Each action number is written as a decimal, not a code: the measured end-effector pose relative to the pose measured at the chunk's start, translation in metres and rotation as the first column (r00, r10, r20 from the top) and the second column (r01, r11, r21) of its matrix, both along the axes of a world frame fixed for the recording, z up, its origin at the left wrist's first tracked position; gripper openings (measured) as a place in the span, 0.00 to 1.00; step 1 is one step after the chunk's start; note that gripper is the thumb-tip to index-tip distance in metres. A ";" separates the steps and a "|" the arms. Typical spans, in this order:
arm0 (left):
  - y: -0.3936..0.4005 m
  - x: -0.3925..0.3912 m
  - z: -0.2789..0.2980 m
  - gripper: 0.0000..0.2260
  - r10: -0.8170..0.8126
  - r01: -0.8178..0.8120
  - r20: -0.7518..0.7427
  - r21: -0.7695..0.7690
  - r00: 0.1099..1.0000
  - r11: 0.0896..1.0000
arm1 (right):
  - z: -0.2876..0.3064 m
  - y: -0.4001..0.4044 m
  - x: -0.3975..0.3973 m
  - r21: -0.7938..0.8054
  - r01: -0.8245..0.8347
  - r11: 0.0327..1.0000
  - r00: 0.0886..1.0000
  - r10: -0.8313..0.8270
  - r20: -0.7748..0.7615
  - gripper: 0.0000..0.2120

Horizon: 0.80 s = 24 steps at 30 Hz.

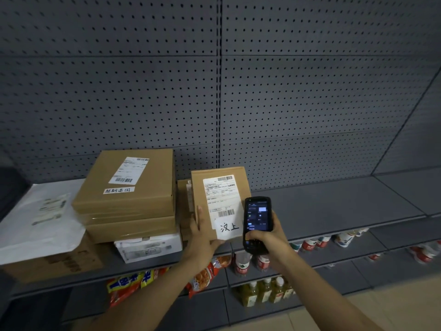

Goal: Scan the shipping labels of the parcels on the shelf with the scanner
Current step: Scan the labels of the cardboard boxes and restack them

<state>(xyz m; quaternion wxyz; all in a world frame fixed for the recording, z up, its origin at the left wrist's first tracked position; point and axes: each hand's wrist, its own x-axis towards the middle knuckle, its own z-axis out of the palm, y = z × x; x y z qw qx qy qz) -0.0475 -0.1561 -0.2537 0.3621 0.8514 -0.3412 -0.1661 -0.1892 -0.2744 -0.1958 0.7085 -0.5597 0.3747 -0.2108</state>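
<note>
— Where's your parcel [220, 201]?
— Tilted up on the shelf [334, 206], label [220, 199] facing you, your left hand [205, 232] gripping its lower left corner.
— And your right hand [269, 235]?
— Wrapped round the scanner [255, 224], screen lit, just right of the label. More boxes [126, 194] are stacked to your left.

Both forearms are entering from the lower edge, bare, and converging toward centre frame. The left hand [204, 231] is reaching toward 12 o'clock, thumb extended upward along the left edge of an upright parcel [220, 201], fingers hidden beneath its lower edge. The right hand [269, 235] is gripping a scanner [255, 224] at 3 o'clock of the left hand, thumb lying across its lower face, fingers curling round the right side.
</note>
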 end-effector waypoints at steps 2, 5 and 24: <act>-0.009 -0.003 0.004 0.50 -0.035 0.035 0.028 -0.002 0.999 0.999 | -0.003 -0.004 -0.004 0.007 0.028 1.000 0.999 -0.028 0.026 0.37; -0.025 -0.004 0.008 0.51 -0.059 0.059 0.078 0.011 0.995 0.998 | -0.006 -0.016 -0.010 0.012 0.057 0.998 0.997 -0.057 0.051 0.39; -0.197 -0.042 0.016 0.50 -0.017 0.030 -0.129 0.101 0.992 0.994 | -0.018 -0.204 -0.037 0.005 0.012 1.000 1.000 -0.012 -0.008 0.39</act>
